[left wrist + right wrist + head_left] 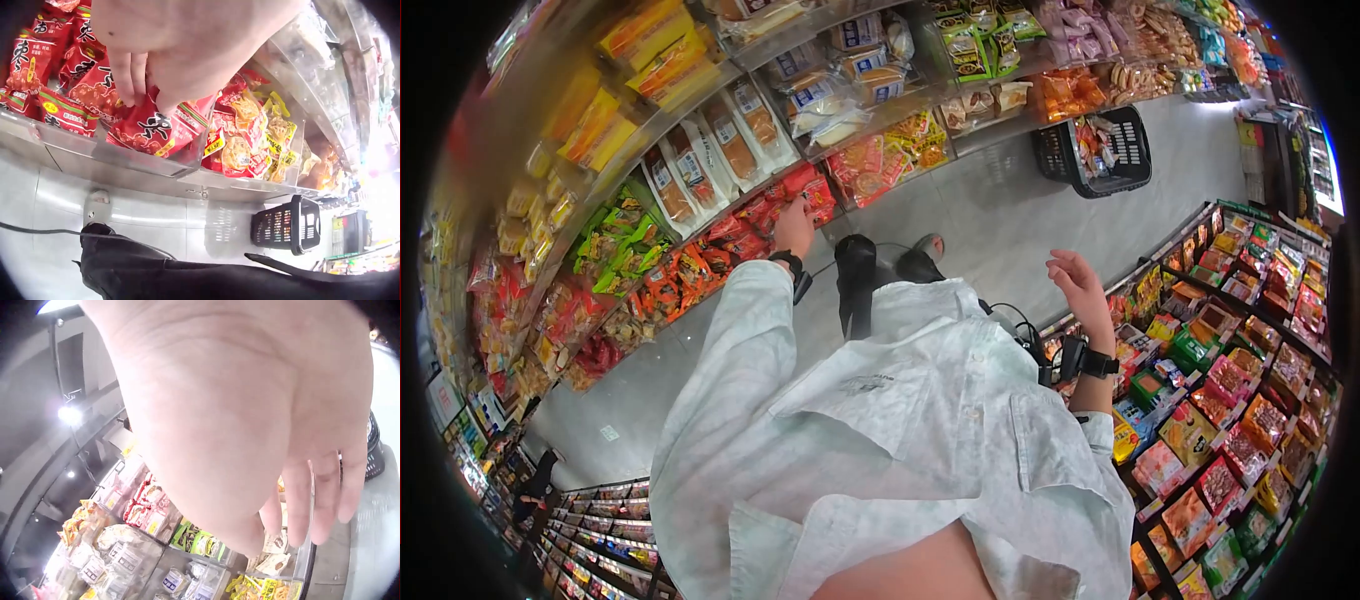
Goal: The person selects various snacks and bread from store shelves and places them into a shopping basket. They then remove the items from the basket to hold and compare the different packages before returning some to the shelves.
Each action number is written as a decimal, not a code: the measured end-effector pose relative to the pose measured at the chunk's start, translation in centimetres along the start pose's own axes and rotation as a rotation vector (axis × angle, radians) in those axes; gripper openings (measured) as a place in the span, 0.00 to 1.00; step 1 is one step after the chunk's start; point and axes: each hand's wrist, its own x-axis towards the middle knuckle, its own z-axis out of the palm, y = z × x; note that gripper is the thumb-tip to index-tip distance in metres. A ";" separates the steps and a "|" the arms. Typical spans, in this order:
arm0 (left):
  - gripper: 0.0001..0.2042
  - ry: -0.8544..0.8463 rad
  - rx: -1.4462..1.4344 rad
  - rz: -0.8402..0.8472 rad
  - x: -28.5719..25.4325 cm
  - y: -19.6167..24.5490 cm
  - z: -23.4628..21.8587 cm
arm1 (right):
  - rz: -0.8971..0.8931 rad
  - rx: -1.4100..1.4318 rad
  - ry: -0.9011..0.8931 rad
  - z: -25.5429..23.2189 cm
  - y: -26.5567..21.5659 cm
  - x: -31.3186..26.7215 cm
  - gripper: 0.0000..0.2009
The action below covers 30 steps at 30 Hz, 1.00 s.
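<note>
My left hand pinches a red packet at the shelf's front edge; my right hand hangs loosely spread, holding nothing.

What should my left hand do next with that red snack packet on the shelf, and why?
Probably close the fingers and lift the red packet out of its clear bin. The left hand already has fingertips on it, the right hand hangs free and open, and the black basket waits on the floor.
</note>
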 end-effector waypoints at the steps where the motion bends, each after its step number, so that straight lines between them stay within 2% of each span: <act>1: 0.10 0.059 0.025 0.025 0.4 -0.4 0.7 | -0.005 0.005 0.005 -0.2 0.5 -0.5 0.16; 4: 0.10 0.077 0.066 -0.020 1.1 -0.3 1.9 | -0.012 0.019 0.051 -1.3 1.3 -1.8 0.17; 5: 0.12 0.052 0.109 -0.064 1.5 -0.2 2.3 | -0.002 0.025 0.076 -1.6 1.7 -2.2 0.17; 8: 0.22 0.055 0.121 0.018 2.9 -2.2 4.1 | 0.017 0.052 0.186 -1.8 1.8 -4.0 0.17; 11: 0.24 0.003 0.092 0.025 3.6 -2.8 4.3 | 0.039 0.111 0.265 -1.0 1.7 -6.2 0.18; 12: 0.22 0.020 0.088 0.031 3.5 -2.6 3.9 | 0.070 0.123 0.295 -0.6 1.9 -7.0 0.18; 14: 0.20 -0.076 -0.002 0.018 2.2 -0.9 1.6 | 0.130 0.151 0.340 0.4 2.6 -8.4 0.19; 15: 0.17 0.008 -0.026 0.147 2.6 -3.1 2.9 | 0.154 0.176 0.355 0.8 3.0 -9.1 0.19; 18: 0.14 -0.090 -0.117 0.139 2.0 -4.9 3.2 | 0.191 0.194 0.332 1.3 4.4 -11.3 0.20; 21: 0.11 -0.110 -0.151 0.240 2.6 -10.3 6.2 | 0.227 0.189 0.311 1.2 4.6 -12.6 0.21; 24: 0.07 -0.502 -0.505 -0.342 2.1 -10.2 5.2 | 0.198 0.176 0.282 -0.2 6.2 -12.7 0.22; 26: 0.06 -0.331 -0.670 -0.386 1.0 -9.8 5.3 | 0.170 0.166 0.280 -1.4 7.7 -12.1 0.22; 29: 0.04 -0.195 -0.565 -0.448 -0.8 -6.9 4.1 | 0.107 0.208 0.304 -3.9 9.8 -11.7 0.22; 30: 0.05 -0.210 -0.578 -0.504 -1.1 -6.2 3.7 | 0.094 0.224 0.316 -5.0 10.5 -11.8 0.22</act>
